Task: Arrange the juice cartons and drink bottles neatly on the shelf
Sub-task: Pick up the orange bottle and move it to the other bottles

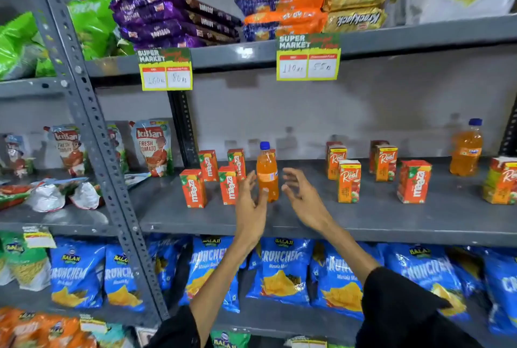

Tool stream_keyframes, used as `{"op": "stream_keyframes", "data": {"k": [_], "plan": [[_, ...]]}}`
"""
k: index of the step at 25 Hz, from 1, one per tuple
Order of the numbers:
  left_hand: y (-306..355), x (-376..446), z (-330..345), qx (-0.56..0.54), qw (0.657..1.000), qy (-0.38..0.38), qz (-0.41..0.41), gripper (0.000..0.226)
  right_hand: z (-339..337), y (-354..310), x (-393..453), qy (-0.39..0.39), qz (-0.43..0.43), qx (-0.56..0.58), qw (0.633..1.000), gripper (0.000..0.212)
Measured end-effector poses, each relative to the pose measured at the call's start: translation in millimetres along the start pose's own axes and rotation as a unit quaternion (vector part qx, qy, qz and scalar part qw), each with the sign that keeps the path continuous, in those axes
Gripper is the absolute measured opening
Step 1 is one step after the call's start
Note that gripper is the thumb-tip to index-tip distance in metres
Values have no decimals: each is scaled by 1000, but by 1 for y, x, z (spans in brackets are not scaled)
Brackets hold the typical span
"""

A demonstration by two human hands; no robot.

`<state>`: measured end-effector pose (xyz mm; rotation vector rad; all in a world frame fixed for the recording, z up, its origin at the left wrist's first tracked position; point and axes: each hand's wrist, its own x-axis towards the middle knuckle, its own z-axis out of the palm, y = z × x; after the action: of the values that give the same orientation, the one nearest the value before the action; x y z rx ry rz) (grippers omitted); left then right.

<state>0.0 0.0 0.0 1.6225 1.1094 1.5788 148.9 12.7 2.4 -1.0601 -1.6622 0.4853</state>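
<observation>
A small orange drink bottle [267, 171] with a blue cap stands upright on the grey middle shelf [363, 216]. My left hand [250, 202] is open just left of it, the thumb touching or nearly touching its lower part. My right hand [303, 194] is open a little to its right, fingers spread, not touching. Several orange Maaza cartons [193, 188] stand left of the bottle. Three Real cartons [348, 181] stand to the right, then a lone Maaza carton [414, 181]. A larger orange bottle [466, 149] stands at the far right back, beside a carton pack [500, 180].
A slotted grey upright [92, 124] crosses the left side. Ketchup pouches [152, 147] fill the neighbouring shelf at left. Biscuit packs [282, 12] and price tags [307, 58] sit above. Blue chip bags [282, 272] line the shelf below.
</observation>
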Motion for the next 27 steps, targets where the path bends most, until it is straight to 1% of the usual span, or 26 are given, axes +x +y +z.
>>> {"op": "stream_keyframes", "data": {"k": [3, 4, 6, 9, 11, 15, 17, 22, 25, 27], "plan": [[-14, 20, 8, -2, 999, -5, -34, 61, 9, 11, 25, -20, 55, 1, 998, 50], [-18, 27, 12, -6, 999, -10, -52, 62, 11, 13, 34, -30, 76, 4, 997, 53], [-27, 38, 16, -16, 998, -3, -60, 59, 15, 21, 49, -53, 92, 33, 994, 56], [-32, 49, 18, -46, 997, -5, -61, 53, 15, 30, 60, -78, 101, 67, 990, 52], [-35, 50, 18, -73, 995, -10, -70, 52, 14, 33, 59, -73, 108, 82, 988, 51], [-31, 47, 17, -74, 995, -38, -63, 40, 7, 31, 48, -59, 108, 101, 987, 54], [-26, 42, 17, -90, 993, -44, -61, 40, 1, 23, 40, -62, 112, 118, 985, 54], [-4, 0, 37, -124, 991, -43, -35, 36, -43, 7, -6, -46, 107, 157, 981, 53], [19, -31, 65, -168, 984, -58, -28, 36, -92, 2, -40, -32, 110, 156, 981, 55], [33, -49, 100, -197, 977, -73, -30, 40, -135, 2, -63, -20, 124, 158, 980, 54]]}}
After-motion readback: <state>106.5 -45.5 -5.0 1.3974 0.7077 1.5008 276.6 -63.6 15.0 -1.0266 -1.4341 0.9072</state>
